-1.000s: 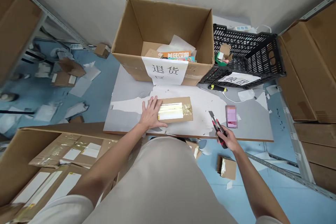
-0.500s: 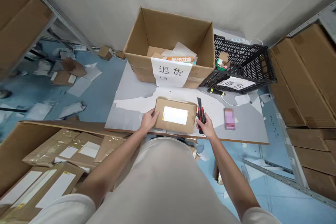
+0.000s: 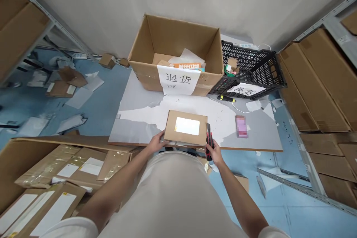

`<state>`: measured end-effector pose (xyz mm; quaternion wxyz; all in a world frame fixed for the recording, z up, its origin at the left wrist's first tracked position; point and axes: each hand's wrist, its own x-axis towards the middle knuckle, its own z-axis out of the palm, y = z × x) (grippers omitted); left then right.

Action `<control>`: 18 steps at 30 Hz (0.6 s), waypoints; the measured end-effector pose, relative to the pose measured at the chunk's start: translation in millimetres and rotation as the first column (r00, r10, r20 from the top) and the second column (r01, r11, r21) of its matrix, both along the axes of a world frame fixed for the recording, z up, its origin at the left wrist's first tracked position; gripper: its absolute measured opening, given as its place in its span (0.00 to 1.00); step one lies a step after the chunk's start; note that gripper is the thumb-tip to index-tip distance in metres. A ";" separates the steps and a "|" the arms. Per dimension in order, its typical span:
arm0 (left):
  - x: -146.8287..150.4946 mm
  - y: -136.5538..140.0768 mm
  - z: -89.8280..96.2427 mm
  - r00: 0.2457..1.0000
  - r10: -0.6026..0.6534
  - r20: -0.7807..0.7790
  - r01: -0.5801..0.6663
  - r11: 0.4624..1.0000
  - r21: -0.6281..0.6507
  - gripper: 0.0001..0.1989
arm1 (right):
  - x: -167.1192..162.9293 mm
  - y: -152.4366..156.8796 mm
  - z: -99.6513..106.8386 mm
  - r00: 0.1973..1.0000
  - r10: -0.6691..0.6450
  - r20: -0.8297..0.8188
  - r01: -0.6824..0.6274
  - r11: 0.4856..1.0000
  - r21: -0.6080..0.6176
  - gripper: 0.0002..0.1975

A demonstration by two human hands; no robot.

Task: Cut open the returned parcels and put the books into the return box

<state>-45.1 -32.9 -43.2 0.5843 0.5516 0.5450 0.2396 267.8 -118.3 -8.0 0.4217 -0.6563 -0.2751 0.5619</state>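
A small brown cardboard box (image 3: 170, 131) with a white label (image 3: 187, 126) on its upper face is at the table's front edge. My left hand (image 3: 157, 142) grips the box at its lower left corner, with the fingers partly hidden under it. Wrapped in my right hand (image 3: 214, 152) is a black and red utility knife (image 3: 209, 139). It points away from me, along the box's right side. Whether the fingers of that hand also touch the box is hard to make out.
On the table (image 3: 134, 113), a large open carton (image 3: 145, 80) and a black plastic crate (image 3: 259, 76) stand at the back. A yellow-black tool (image 3: 226, 98) and a pixelated pink item (image 3: 241, 126) lie to the right. A big carton of parcels (image 3: 63, 197) is at my left.
Both hands have come slightly nearer to me with the box, whose side toward the back no longer shows. The utility knife has moved nearer too. The camera view has shifted a little.
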 end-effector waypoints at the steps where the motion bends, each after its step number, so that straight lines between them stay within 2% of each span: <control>1: 0.5 -1.1 -0.3 1.000 -0.006 0.016 0.006 1.000 0.015 0.36 | -2.3 -2.7 -0.1 1.000 -0.013 -0.011 0.013 1.000 0.000 0.22; 3: 2.8 -0.3 4.7 1.000 0.010 -0.010 -0.009 0.998 0.064 0.30 | -3.5 -1.0 4.8 0.999 -0.028 -0.024 0.028 0.999 0.016 0.21; 6: 7.8 9.1 23.5 0.978 0.114 -0.174 -0.081 0.979 0.190 0.24 | 2.0 18.5 21.9 1.000 0.000 -0.019 0.001 0.998 0.068 0.21; 10: 17.5 32.0 45.4 0.931 0.158 -0.330 -0.055 0.952 0.301 0.28 | 9.0 59.9 40.5 0.997 0.073 0.002 -0.073 0.990 0.123 0.20; 13: 22.6 42.0 46.7 0.918 0.135 -0.372 -0.013 0.950 0.312 0.29 | 8.7 82.3 42.7 0.996 0.087 -0.008 -0.085 0.986 0.147 0.20; 15: 24.3 39.3 42.6 0.911 0.156 -0.383 -0.017 0.940 0.342 0.31 | 8.1 87.8 40.6 0.994 0.112 0.000 -0.111 0.982 0.151 0.20; 17: 26.3 29.9 38.3 0.884 0.247 -0.398 -0.049 0.894 0.446 0.34 | 8.4 87.2 37.5 0.990 0.139 0.016 -0.140 0.979 0.149 0.20; 18: 27.9 23.8 36.6 0.867 0.298 -0.400 -0.051 0.850 0.525 0.34 | 8.9 85.4 36.1 0.989 0.145 0.025 -0.147 0.977 0.151 0.19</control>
